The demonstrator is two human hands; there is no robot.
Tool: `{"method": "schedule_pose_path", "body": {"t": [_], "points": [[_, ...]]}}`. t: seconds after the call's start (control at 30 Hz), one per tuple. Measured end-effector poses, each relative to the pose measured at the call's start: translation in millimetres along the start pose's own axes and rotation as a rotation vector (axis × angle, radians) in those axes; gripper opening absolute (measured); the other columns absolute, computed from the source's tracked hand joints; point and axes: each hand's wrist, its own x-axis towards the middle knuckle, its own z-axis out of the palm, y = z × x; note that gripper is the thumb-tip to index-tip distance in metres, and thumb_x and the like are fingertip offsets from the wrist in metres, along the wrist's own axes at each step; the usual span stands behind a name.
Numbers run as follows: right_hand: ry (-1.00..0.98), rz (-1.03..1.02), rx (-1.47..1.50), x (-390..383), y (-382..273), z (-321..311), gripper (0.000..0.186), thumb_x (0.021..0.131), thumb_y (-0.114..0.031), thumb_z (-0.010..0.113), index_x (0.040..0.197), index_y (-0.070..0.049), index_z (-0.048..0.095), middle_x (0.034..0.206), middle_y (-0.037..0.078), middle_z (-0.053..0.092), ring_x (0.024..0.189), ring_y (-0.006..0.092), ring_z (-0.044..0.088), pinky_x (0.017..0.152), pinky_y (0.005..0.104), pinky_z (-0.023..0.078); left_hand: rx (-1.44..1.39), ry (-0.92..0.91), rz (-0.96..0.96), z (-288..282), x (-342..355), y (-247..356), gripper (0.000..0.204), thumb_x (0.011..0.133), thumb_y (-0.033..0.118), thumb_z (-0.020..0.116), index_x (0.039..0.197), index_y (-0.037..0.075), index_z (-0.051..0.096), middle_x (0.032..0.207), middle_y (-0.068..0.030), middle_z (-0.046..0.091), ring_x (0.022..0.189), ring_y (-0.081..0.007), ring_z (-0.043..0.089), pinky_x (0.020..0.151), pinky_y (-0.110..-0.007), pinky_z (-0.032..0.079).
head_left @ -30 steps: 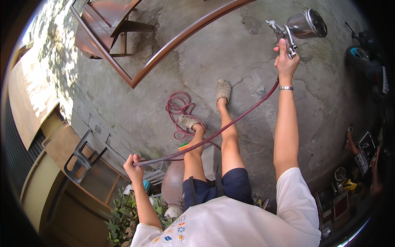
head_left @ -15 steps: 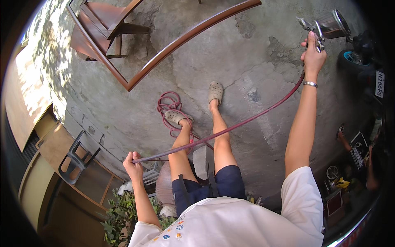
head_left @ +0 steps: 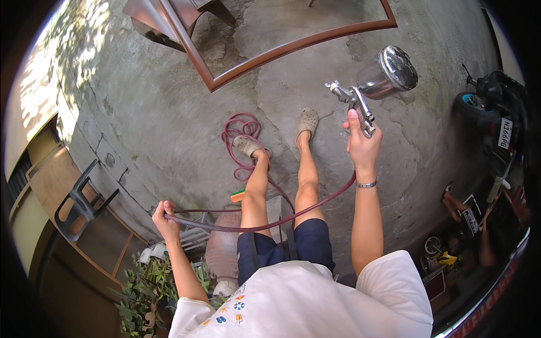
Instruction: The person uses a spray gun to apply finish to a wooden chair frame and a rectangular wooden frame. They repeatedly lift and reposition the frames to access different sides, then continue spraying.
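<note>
My right hand (head_left: 360,141) is closed round the handle of a chrome spray gun (head_left: 352,94) with a metal cup (head_left: 386,73) on it, held out to the front right. A red hose (head_left: 253,228) runs from below that hand across my legs to my left hand (head_left: 166,217), whose fingers are closed on it at the lower left. More of the hose lies in loops (head_left: 239,118) on the concrete round my left foot. A brown wooden frame (head_left: 270,53) is ahead, short of both hands.
A brown chair (head_left: 146,22) stands beyond the frame. At left are a grey plastic chair (head_left: 79,203), boards (head_left: 45,186) and plants (head_left: 141,287). An orange-green brush (head_left: 237,194) and clay pot (head_left: 221,248) sit by my legs. A motorbike (head_left: 496,112) and another person (head_left: 456,208) are at right.
My right hand with the spray gun has come inward and lower, and the hose sags more. My left hand has shifted slightly left. The wooden frame appears higher and further right in view.
</note>
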Motion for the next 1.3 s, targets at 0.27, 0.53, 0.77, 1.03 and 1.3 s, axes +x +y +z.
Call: {"method": "schedule_pose_path", "body": {"t": [0.27,0.53,0.77,1.03,1.3], "points": [[-0.293,-0.032,-0.003,-104,-39,109,0.03,0.092,-0.025,0.069,0.082,0.003,0.066,0.061,0.007,0.059,0.055,0.014,0.053,0.053,0.0302,0.041,-0.071,0.095,-0.013,-43,2,-78,0.048,0.103,0.034,0.05,0.072,-0.002,0.055,0.061,-0.0064,0.047,0.055,-0.0157,0.043,0.052,-0.031,0.034],[-0.489,-0.132,-0.027,-117,-114,160,0.034,0.091,-0.028,0.069,0.085,0.005,0.066,0.063,0.014,0.06,0.057,0.0151,0.055,0.054,0.0321,0.043,-0.106,0.092,-0.063,-57,-3,-105,0.048,0.103,0.033,0.048,0.072,-0.002,0.055,0.061,-0.0064,0.048,0.056,-0.0156,0.044,0.053,-0.031,0.035],[-0.232,0.038,-0.211,-38,-126,131,0.038,0.092,-0.032,0.067,0.084,0.005,0.067,0.055,0.011,0.056,0.054,0.0135,0.053,0.053,0.034,0.044,-0.142,0.091,-0.058,-52,8,-78,0.047,0.103,0.035,0.048,0.073,0.0,0.056,0.06,-0.0027,0.043,0.057,-0.0119,0.039,0.053,-0.029,0.031],[0.007,0.16,-0.386,96,-103,42,0.045,0.091,-0.043,0.066,0.077,0.0,0.068,0.056,0.003,0.058,0.041,0.0109,0.051,0.039,0.029,0.038,-0.096,-0.045,-0.046,-33,38,-4,0.046,0.1,0.035,0.054,0.073,-0.001,0.058,0.058,-0.0079,0.049,0.055,-0.0169,0.045,0.053,-0.031,0.036],[0.251,0.174,-0.431,228,-80,-56,0.05,0.088,-0.047,0.067,0.084,0.003,0.072,0.057,0.007,0.061,0.038,0.0152,0.054,0.034,0.0301,0.041,-0.035,-0.184,-0.049,-5,61,66,0.046,0.1,0.034,0.053,0.071,-0.001,0.054,0.056,-0.009,0.044,0.055,-0.0175,0.04,0.053,-0.034,0.034]]}}
